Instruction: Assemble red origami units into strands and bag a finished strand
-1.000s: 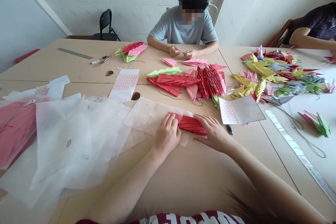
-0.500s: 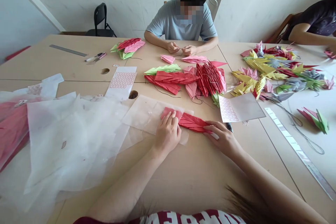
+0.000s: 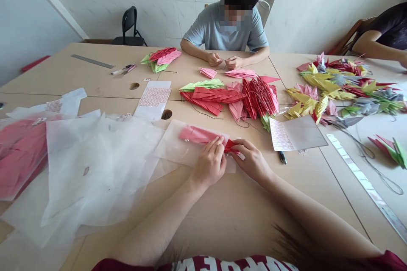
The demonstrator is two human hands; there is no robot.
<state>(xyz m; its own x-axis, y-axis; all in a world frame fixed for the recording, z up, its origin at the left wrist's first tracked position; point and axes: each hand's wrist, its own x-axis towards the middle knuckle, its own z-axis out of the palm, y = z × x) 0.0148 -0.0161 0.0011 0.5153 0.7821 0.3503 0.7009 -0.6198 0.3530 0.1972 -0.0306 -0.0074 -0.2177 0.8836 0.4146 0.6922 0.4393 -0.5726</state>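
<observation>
A folded red paper piece (image 3: 203, 136) lies mostly inside a clear plastic sleeve (image 3: 173, 146) on the table in front of me. Only its right tip shows outside the sleeve. My left hand (image 3: 210, 163) rests on the sleeve's open end, fingers curled and pressing down on it. My right hand (image 3: 251, 161) pinches the red tip just right of the left hand. The two hands almost touch.
A heap of clear sleeves (image 3: 95, 165) covers the table's left side, with red paper under it. Red, pink and green folded pieces (image 3: 232, 95) lie beyond my hands. Sticker sheets (image 3: 154, 98), a pen (image 3: 282, 157) and a ruler (image 3: 365, 186) lie nearby. A person (image 3: 227, 29) sits opposite; another's arm (image 3: 375, 44) is far right.
The red folded piece has slid leftward into the clear sleeve. My right hand moved left with its tip, close to my left hand.
</observation>
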